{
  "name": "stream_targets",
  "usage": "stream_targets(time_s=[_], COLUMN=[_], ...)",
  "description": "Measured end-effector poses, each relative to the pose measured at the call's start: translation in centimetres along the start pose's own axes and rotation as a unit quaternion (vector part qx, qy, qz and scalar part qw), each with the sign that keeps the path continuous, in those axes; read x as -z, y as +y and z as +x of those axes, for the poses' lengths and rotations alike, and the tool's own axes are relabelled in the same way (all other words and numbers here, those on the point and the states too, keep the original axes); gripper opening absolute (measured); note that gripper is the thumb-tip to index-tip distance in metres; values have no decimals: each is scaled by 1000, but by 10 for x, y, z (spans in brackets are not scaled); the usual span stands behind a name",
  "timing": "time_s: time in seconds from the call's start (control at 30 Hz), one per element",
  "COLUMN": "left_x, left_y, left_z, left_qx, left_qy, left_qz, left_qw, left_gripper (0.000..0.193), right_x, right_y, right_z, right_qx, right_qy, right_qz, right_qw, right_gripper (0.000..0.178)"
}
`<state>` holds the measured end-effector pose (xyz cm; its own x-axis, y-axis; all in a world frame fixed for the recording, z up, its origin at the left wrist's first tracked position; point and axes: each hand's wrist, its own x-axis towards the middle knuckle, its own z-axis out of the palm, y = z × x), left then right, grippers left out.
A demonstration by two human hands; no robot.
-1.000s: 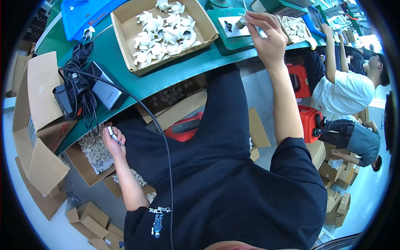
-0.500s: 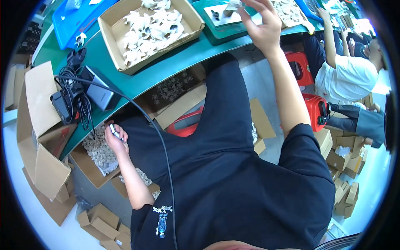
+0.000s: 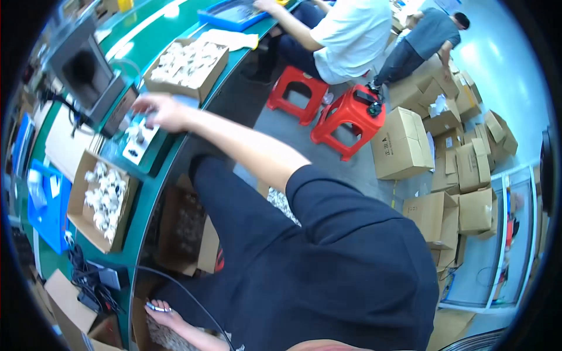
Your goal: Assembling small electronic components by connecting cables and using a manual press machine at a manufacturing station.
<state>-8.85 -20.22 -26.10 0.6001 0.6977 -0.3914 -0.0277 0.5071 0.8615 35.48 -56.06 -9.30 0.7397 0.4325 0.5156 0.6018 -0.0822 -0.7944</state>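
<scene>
Head view: green surface (image 3: 146,202) curves up the L side, w/ a box (image 3: 132,205) of white parts, a blue tray (image 3: 61,237), a grey block (image 3: 108,276) and a grey machine (image 3: 88,76) on it. R hand (image 3: 165,113) is over the white plate (image 3: 135,151), just above a whitish piece (image 3: 139,133); fingers blurred, can't tell if they grip. L hand (image 3: 164,315) is down past the surface's edge, fingers closed round a silver piece (image 3: 158,308). Further along: 2nd box (image 3: 213,73) of pale parts, then a seated person in white (image 3: 354,35). Beyond, red stools (image 3: 351,117) on grey floor (image 3: 269,123), stacked cartons (image 3: 404,143), a bending person in grey (image 3: 424,38), a pale metal frame (image 3: 496,245) nr the far R.
</scene>
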Motion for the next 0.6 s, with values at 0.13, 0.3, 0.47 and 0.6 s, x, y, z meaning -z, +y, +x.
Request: stream_targets(time_s=[0.13,0.3,0.47,0.6], left_x=[-42,-39,-115,-139], left_y=[-18,-43,-72,-73], left_z=[-11,-30,-98,-134], left_qx=[87,323,400,367], left_qy=[21,-89,-231,-183], left_qz=[-145,-414,-292,-232], left_qw=[985,846,837,882], left_gripper=[21,27,30,34], right_x=[-4,-36,-42,-48], right_y=[-46,-37,-24,-25], right_z=[-22,-28,-40,-41], right_qx=[-41,2,-43,-70], right_qy=[-67,39,114,202], right_qz=[-49,-52,-108,4], right_qw=[996,998,987,977], right_gripper=[35,38,36,35])
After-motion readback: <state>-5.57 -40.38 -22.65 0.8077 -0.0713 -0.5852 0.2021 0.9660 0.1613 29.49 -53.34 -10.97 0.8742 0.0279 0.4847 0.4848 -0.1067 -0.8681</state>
